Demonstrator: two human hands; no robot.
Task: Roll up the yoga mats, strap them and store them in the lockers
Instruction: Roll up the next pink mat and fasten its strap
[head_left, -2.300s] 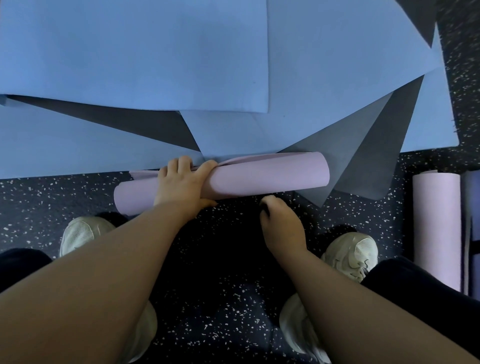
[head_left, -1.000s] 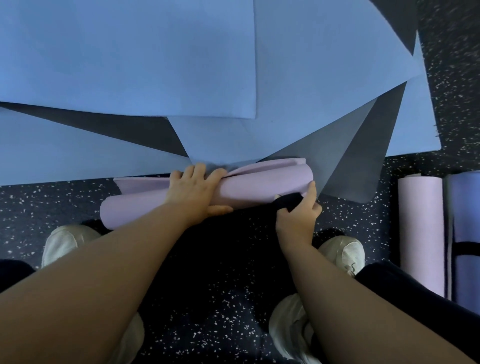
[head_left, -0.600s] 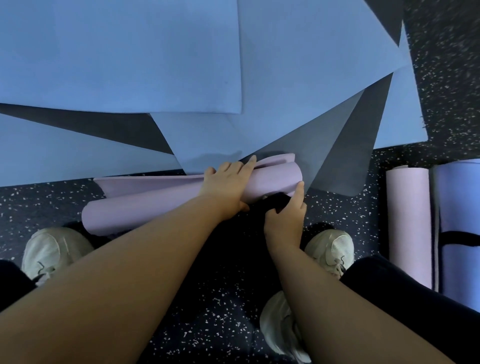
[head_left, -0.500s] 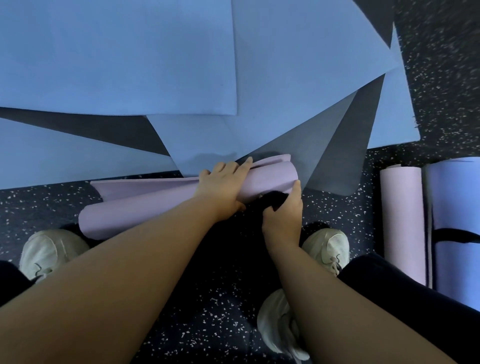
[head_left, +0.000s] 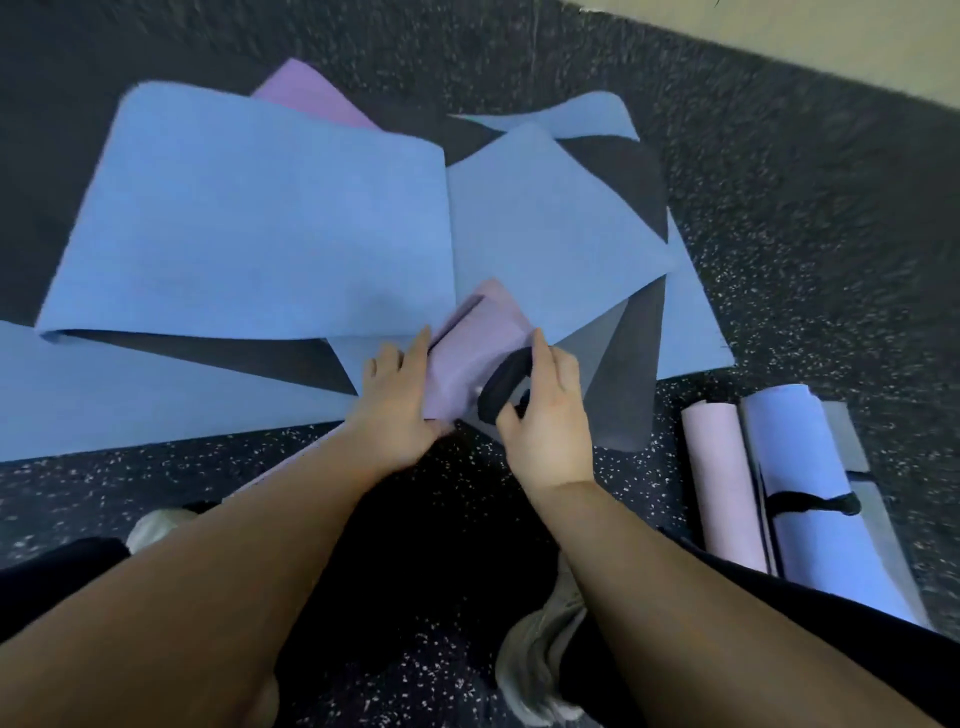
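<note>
A rolled lilac yoga mat (head_left: 478, 353) is tipped up off the floor, its far end pointing away from me over the spread mats. My left hand (head_left: 395, 405) grips the roll from its left side, fingers along it and thumb underneath. A black strap (head_left: 501, 384) curves over the right side of the roll, and my right hand (head_left: 550, 421) pinches it between thumb and fingers. The near part of the roll is hidden behind my left forearm.
Several blue mats (head_left: 260, 223) lie unrolled and overlapping on the speckled dark floor, with a purple one (head_left: 311, 98) behind. At right lie a rolled lilac mat (head_left: 722, 478) and a rolled blue mat (head_left: 821, 493) with a black strap. My shoes (head_left: 540, 660) are below. A pale wall (head_left: 831, 41) runs at the top right.
The roll has swung from lying crosswise on the floor to pointing away from me, raised. My right hand has brought the strap over it. My head has lifted, showing more floor.
</note>
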